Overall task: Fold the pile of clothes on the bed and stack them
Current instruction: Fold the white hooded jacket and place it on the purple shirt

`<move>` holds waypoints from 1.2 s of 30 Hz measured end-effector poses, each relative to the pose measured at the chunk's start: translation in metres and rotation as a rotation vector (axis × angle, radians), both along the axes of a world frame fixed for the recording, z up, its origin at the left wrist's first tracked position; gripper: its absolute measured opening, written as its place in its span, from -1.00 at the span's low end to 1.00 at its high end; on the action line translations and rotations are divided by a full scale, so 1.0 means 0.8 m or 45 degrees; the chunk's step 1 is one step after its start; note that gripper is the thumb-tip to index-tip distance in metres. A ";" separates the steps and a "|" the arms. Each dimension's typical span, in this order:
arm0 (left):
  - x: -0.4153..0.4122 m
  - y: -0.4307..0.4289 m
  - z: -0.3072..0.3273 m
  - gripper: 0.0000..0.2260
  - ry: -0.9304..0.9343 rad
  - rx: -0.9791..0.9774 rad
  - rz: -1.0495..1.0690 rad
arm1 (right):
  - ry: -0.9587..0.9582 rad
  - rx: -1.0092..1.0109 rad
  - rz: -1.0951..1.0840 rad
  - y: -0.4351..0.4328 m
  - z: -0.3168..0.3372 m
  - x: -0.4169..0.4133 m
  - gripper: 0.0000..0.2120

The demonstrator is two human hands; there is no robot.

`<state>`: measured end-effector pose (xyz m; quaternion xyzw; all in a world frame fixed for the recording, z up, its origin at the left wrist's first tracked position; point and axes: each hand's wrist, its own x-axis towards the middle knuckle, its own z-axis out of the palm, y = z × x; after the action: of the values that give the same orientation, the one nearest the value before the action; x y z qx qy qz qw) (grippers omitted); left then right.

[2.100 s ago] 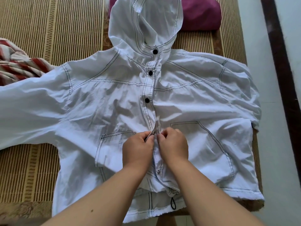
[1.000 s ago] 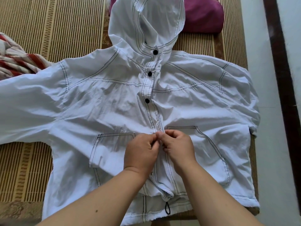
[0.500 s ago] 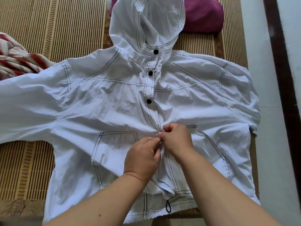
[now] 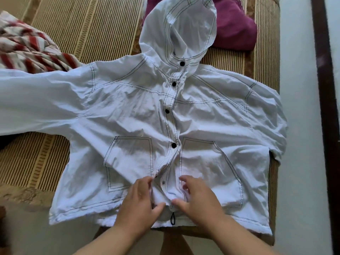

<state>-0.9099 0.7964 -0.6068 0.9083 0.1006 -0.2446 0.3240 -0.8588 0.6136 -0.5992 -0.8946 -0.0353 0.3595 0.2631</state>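
A white hooded jacket [image 4: 128, 111] with dark stitching lies front-up on the bed's woven mat [image 4: 88, 24], hood pointing away from me and one sleeve stretched to the left. Several black snaps down its front are closed. One snap stud [image 4: 163, 182] near the hem is still apart. My left hand [image 4: 139, 201] pinches the left front edge just above the hem. My right hand [image 4: 197, 197] has its fingers curled over the right front edge, thumb against the bunched fabric. A black drawstring loop [image 4: 172, 219] hangs at the hem between my wrists.
A crumpled red-and-white striped garment [image 4: 27, 46] lies at the far left by the sleeve. A folded maroon garment [image 4: 233, 28] sits behind the hood. The bed ends at the right beside pale floor [image 4: 298, 126]; the jacket's hem hangs over the near edge.
Another black snap is now closed in the middle of the front. Both hands have moved down from it to the front edges near the hem.
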 end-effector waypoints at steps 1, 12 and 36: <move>-0.010 0.006 0.000 -0.40 -0.037 -0.017 -0.092 | -0.063 0.007 0.082 -0.002 -0.001 -0.006 -0.39; -0.025 0.052 -0.028 -0.83 -0.433 0.328 -0.442 | -0.640 -0.178 0.134 -0.003 -0.026 -0.070 -0.32; -0.059 -0.012 0.006 -0.68 -0.377 0.248 -0.553 | -0.800 -0.084 0.140 -0.042 0.032 -0.089 -0.61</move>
<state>-0.9569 0.7865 -0.6018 0.9613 -0.1220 -0.1619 0.1864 -0.9297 0.5801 -0.5739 -0.9666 -0.1516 0.0802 0.1903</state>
